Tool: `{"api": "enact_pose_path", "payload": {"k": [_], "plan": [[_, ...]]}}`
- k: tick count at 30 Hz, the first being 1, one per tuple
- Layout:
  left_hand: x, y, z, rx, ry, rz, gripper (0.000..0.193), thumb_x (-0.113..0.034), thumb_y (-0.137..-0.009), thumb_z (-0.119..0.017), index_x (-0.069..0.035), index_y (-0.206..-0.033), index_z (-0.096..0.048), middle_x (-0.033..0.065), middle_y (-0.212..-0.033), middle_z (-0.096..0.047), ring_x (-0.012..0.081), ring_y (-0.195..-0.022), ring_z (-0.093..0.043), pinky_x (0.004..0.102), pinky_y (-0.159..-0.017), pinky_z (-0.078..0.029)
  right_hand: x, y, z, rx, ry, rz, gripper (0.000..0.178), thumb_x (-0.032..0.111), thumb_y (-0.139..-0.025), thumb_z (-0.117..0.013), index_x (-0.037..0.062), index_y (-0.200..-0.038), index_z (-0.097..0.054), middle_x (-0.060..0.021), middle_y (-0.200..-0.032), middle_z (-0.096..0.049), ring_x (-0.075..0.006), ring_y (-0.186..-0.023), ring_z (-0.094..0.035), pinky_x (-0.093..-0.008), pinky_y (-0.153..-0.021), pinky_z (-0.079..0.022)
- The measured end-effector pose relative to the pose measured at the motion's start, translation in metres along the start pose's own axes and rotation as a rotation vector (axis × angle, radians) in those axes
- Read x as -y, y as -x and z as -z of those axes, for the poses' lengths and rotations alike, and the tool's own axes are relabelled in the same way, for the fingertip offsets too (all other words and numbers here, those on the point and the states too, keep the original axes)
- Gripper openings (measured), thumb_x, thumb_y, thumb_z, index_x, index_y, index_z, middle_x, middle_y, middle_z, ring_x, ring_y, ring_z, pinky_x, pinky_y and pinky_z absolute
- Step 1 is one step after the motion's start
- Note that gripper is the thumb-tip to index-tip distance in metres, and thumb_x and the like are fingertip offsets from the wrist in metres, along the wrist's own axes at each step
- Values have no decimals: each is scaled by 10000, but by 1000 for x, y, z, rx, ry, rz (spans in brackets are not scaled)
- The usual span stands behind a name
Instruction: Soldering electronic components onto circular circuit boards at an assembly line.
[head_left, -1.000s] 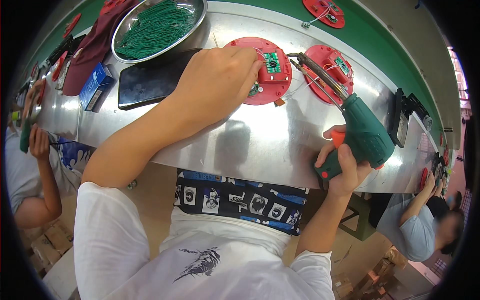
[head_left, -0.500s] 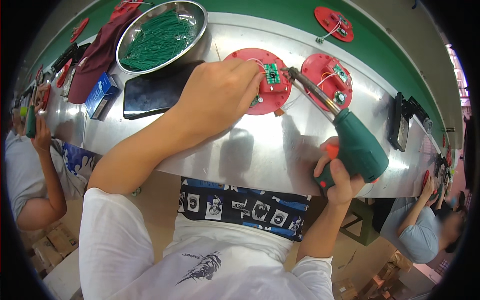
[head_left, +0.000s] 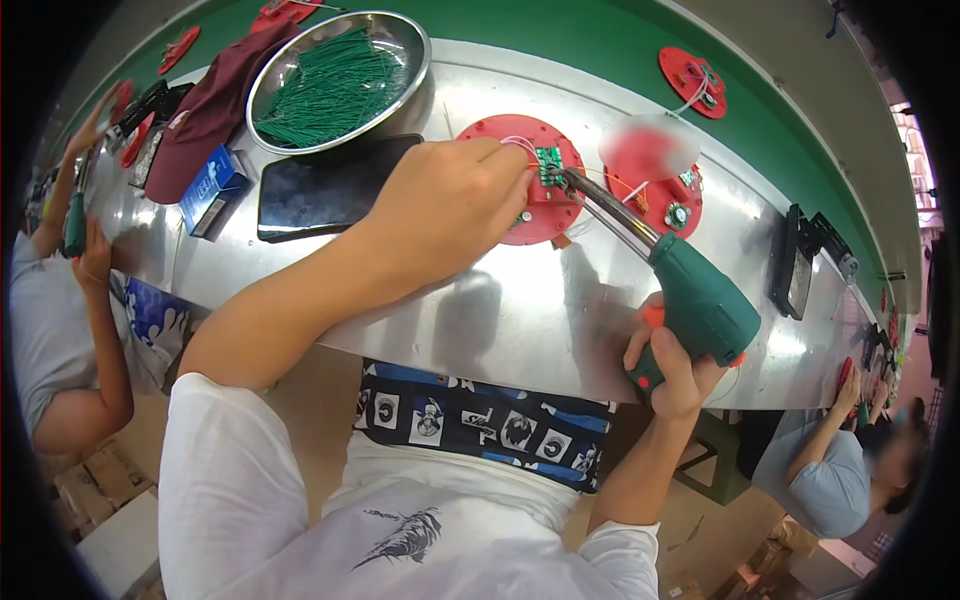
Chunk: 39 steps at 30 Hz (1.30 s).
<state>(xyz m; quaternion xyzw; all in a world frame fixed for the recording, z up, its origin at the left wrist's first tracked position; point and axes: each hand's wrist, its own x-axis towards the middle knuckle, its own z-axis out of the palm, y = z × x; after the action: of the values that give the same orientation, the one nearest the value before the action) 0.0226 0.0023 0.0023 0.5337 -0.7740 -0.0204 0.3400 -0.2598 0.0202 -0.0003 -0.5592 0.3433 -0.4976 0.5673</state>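
My right hand (head_left: pixel 680 375) grips the handle of a green soldering gun (head_left: pixel 705 300) with an orange-red trigger. Its metal tip reaches the small green circuit board (head_left: pixel 549 165) on a round red plastic housing (head_left: pixel 530 230). My left hand (head_left: pixel 455 205) lies over the left part of that housing, fingers pinched together beside the board. White and orange thin wires run close to the fingertips; what is pinched is hidden behind the hand. To the right sits a second red housing (head_left: pixel 655 205) with wires, a board and a small round part.
On the metal bench (head_left: pixel 400 320) at left are a steel bowl (head_left: pixel 425 85) of green wires (head_left: pixel 330 90), a black phone (head_left: pixel 310 195), a blue box (head_left: pixel 213 190) and a maroon cap (head_left: pixel 215 115). Black device (head_left: pixel 795 260) stands right. Another red housing (head_left: pixel 695 85) lies behind. Co-workers sit both sides.
The soldering gun has moved slightly left, bringing its tip onto the circuit board. My left hand stays pinched beside the board. The view has shifted a little.
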Motion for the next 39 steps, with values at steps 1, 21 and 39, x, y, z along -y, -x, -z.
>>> {"api": "enact_pose_path", "payload": {"k": [1,21,39], "plan": [[0,0,-2,8,0,4,84,-81,-868,-659,-4,-899,-647,144,-760,-645,331,-645,-629,402,-584,-505,1,1,2,-7,-2,-16,417,-54,-818,-599,-91,-1229,-537,-209,-974,-655,-199,-583,-604,-288,-493,-470],[2,0,-3,-4,-5,0,81,-90,-867,-653,-9,-876,-646,140,-748,-636,328,-637,-626,405,-582,-508,-2,-3,9,-135,-36,157,498,147,-876,-594,-144,-1254,-455,-257,-911,-595,-240,-434,-568,-298,-361,-449],[-15,-33,17,-137,-153,-117,506,-291,-730,-799,-53,-1153,-653,164,-1025,-637,339,-945,-594,420,-810,-489,14,18,90,-567,17,246,304,139,-933,-529,-93,-1129,-537,-201,-946,-613,-169,-456,-536,-281,-390,-436]]}}
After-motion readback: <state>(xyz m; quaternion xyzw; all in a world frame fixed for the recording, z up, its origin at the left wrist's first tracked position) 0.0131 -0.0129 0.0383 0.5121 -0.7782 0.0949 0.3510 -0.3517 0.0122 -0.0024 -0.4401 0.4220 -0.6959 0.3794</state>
